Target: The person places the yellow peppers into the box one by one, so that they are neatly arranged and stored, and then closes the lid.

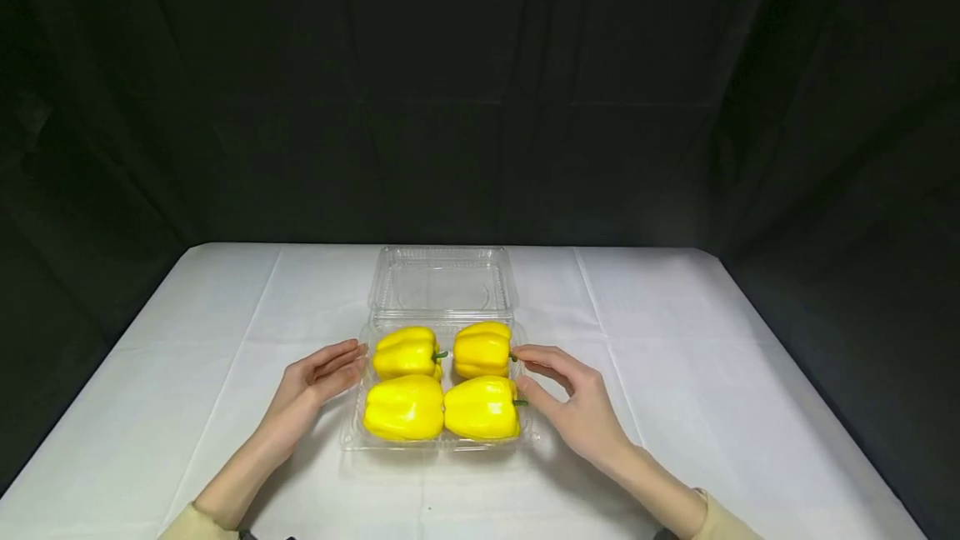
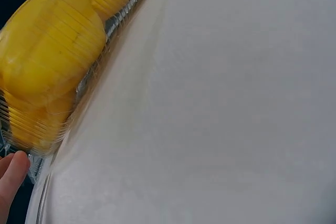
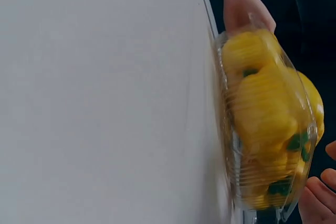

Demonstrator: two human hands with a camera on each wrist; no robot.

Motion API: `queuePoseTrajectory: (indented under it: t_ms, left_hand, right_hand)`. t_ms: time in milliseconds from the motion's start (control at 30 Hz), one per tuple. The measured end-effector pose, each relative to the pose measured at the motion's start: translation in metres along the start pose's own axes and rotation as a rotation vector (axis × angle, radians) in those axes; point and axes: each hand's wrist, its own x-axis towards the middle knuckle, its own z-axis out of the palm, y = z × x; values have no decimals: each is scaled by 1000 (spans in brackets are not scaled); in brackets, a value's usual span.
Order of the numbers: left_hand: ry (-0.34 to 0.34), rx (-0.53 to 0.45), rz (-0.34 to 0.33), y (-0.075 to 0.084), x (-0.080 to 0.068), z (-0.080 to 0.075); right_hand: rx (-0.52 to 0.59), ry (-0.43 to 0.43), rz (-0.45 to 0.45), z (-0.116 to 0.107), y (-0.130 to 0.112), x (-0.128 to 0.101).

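Note:
A clear plastic clamshell box (image 1: 352, 438) lies on the white table, its lid (image 1: 442, 283) folded back flat behind it. Inside sit several yellow bell peppers (image 1: 405, 407) with green stems, also seen through the ribbed wall as peppers (image 2: 50, 45) and peppers (image 3: 262, 114). My left hand (image 1: 324, 373) lies at the box's left side, fingers nearly straight, tips at the rim. My right hand (image 1: 558, 386) is at the right side with fingers loosely bent, thumb and fingertips near the rim and the stems. Neither hand holds anything.
The white tablecloth (image 1: 712, 373) covers the table, with black curtains behind and at both sides. The table's side edges slope away to the left and right of the box.

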Motion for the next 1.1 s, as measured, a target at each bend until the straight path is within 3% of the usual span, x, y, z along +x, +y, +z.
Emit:
queuePoseTrajectory:
  t_ms: [400,533,667,800,1100]
  left_hand:
    - [90,-26,-39,2,23,9]
    - [105,-71,-49,3,30,14]
    - [106,-197,-56,1,36,19]
    - [86,-398,-51,-2,41,21]
    - [30,-632,-30,-7,46,19]
  right_hand:
    - [-6,119,97,2,21,32]
    - [-21,135,180,3,27,42]
    - [36,131,302,4,32,47]
    - [187,135,385,7,38,51]
    - [395,130,430,12,43,54]
